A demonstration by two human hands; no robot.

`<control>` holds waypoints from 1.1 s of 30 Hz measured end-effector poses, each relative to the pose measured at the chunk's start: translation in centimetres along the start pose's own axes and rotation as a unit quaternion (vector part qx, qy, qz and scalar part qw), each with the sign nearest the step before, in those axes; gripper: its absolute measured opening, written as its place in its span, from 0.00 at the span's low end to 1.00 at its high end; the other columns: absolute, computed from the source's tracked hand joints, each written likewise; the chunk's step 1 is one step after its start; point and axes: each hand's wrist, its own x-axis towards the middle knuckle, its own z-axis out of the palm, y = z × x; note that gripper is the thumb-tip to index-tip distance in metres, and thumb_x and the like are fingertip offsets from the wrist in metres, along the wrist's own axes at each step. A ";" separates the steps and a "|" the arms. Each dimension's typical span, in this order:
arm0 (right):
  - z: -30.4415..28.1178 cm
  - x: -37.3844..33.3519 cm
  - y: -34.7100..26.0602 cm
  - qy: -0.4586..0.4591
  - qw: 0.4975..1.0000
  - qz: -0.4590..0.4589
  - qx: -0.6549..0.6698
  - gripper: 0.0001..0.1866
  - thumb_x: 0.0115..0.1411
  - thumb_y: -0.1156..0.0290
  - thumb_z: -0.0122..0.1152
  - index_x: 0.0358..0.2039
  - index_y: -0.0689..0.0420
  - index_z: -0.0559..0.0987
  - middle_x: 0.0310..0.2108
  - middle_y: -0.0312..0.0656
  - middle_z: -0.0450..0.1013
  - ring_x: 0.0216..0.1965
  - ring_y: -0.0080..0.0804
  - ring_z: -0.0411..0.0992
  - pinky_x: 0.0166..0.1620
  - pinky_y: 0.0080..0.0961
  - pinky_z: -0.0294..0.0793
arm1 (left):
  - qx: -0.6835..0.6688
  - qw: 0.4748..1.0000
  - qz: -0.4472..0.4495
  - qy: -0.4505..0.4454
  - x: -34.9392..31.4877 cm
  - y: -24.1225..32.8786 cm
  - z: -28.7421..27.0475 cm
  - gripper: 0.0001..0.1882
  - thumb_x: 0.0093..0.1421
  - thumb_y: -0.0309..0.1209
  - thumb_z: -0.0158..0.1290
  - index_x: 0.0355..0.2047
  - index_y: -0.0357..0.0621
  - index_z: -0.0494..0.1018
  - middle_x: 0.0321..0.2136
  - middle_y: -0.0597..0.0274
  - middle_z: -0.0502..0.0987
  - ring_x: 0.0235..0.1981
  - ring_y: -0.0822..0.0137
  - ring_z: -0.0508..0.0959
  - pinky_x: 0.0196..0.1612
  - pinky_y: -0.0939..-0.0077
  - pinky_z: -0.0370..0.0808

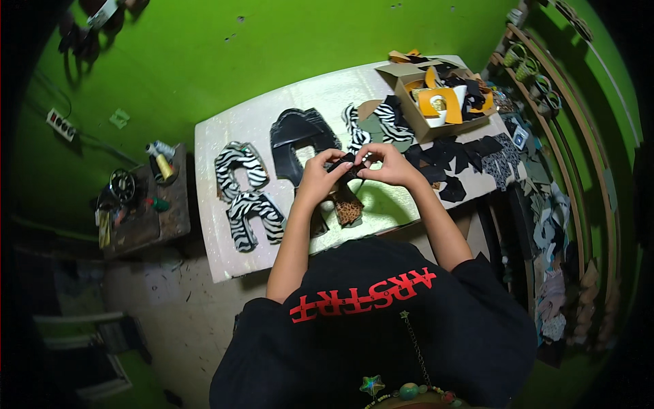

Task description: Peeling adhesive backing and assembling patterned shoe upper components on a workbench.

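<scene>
My left hand (320, 178) and my right hand (388, 165) meet over the table, both closed with fingertips pinched on a small black piece of material (349, 168). Its full shape is partly covered by my fingers. Just below it on the table lies a leopard-print piece (349, 210). Beyond my left hand rests a stack of black curved cut pieces (300, 128). Two piles of zebra-print cut pieces (255, 218) sit farther left. Past my right hand are more zebra-print pieces (394, 123) beside green and tan ones.
An open cardboard box (436, 129) full of orange, black and white scraps stands at the table's far right. Black scraps (446, 160) and grey patterned pieces (501, 162) spread before it. A small wooden table (167, 211) with thread spools is at left; a wooden rack (586, 157) lines the right wall.
</scene>
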 end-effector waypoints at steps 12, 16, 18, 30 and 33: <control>10.9 5.0 1.0 -0.046 0.987 0.154 0.016 0.11 0.47 0.70 0.64 0.27 0.63 0.74 0.17 0.32 0.67 0.22 0.17 0.64 0.27 0.18 0.65 | -0.041 0.977 -0.066 0.198 -7.6 -6.0 -11.7 0.06 0.55 0.27 0.53 0.30 0.36 0.69 0.26 0.68 0.71 0.28 0.80 0.69 0.32 0.86 0.66; 14.2 6.4 1.6 0.002 0.983 0.174 -0.065 0.12 0.46 0.70 0.65 0.28 0.62 0.74 0.16 0.31 0.65 0.18 0.16 0.61 0.23 0.18 0.61 | 0.033 0.968 -0.085 0.234 -10.8 -8.3 -15.1 0.08 0.55 0.28 0.54 0.30 0.35 0.70 0.26 0.66 0.72 0.29 0.78 0.69 0.33 0.84 0.67; 16.5 7.2 3.7 0.015 0.989 0.141 -0.026 0.12 0.46 0.71 0.65 0.29 0.61 0.74 0.16 0.31 0.65 0.18 0.16 0.61 0.23 0.18 0.62 | 0.061 0.961 -0.108 0.246 -12.1 -9.0 -16.3 0.09 0.54 0.29 0.54 0.31 0.35 0.70 0.25 0.66 0.72 0.28 0.77 0.69 0.33 0.84 0.67; 25.2 8.6 6.8 0.045 0.987 0.129 -0.089 0.12 0.44 0.74 0.64 0.23 0.61 0.68 0.20 0.42 0.69 0.24 0.29 0.68 0.31 0.24 0.67 | 0.094 0.918 -0.259 0.287 -16.0 -17.0 -20.0 0.09 0.52 0.28 0.53 0.31 0.35 0.71 0.22 0.56 0.75 0.24 0.67 0.74 0.30 0.75 0.70; 26.1 8.6 7.5 0.083 0.989 0.086 -0.092 0.11 0.43 0.76 0.64 0.20 0.61 0.69 0.18 0.43 0.69 0.22 0.31 0.68 0.29 0.25 0.67 | 0.129 0.909 -0.249 0.307 -15.8 -17.2 -19.8 0.08 0.52 0.28 0.53 0.30 0.35 0.71 0.22 0.55 0.75 0.24 0.65 0.75 0.30 0.74 0.70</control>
